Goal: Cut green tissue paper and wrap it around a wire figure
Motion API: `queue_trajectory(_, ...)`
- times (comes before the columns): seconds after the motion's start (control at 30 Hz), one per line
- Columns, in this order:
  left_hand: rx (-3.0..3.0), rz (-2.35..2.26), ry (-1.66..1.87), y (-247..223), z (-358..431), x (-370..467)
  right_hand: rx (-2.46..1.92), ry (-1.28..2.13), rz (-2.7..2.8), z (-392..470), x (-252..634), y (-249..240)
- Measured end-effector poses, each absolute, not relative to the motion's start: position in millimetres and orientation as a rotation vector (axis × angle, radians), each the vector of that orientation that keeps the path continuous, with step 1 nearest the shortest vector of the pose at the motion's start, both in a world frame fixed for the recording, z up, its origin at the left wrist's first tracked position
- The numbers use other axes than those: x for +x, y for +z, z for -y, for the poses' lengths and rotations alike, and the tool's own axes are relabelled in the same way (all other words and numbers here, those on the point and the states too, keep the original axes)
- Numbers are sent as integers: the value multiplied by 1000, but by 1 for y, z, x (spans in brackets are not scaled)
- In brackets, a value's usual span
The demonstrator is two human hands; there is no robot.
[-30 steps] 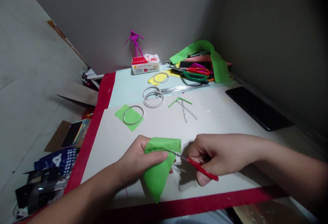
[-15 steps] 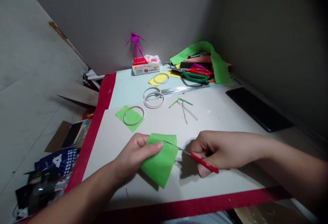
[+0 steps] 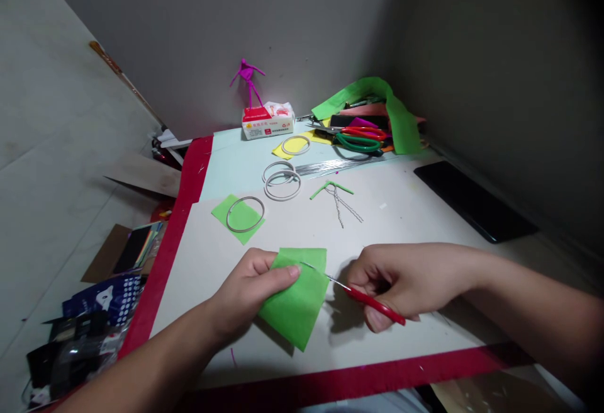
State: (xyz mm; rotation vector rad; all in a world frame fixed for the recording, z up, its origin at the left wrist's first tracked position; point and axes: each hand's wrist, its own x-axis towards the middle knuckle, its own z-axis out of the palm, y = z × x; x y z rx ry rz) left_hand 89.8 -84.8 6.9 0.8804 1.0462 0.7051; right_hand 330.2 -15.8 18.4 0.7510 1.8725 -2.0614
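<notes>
Pinched under the thumb of my left hand (image 3: 257, 277) is a piece of green crepe paper (image 3: 295, 309), held above the white tabletop. My right hand (image 3: 396, 284) grips red-handled scissors (image 3: 375, 305), whose blades reach across the upper part of the paper from its right edge. The blade tips lie close to my left thumb. Beyond the hands lies a twisted wire figure (image 3: 337, 202) with green-wrapped arms. To its left, a grey wire ring or tape ring (image 3: 245, 214) rests on a smaller green paper square (image 3: 231, 205).
Several white rings (image 3: 283, 185) lie mid-table near thin wires (image 3: 330, 166). Green-handled scissors (image 3: 361, 142) and coloured paper sit at the back. A purple figure (image 3: 247, 74) stands by a small box (image 3: 268, 124). A black phone-like slab (image 3: 472, 202) lies at right.
The scissors have closed slightly, their handles drawing together at the paper's right edge. Both hands stay almost in place, and the whole view has shifted a little.
</notes>
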Motion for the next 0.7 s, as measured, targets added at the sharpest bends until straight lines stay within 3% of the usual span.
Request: queue_trajectory(0.7,928,-1004,709,5,90,89,573,-2082,-1859,12,335,15)
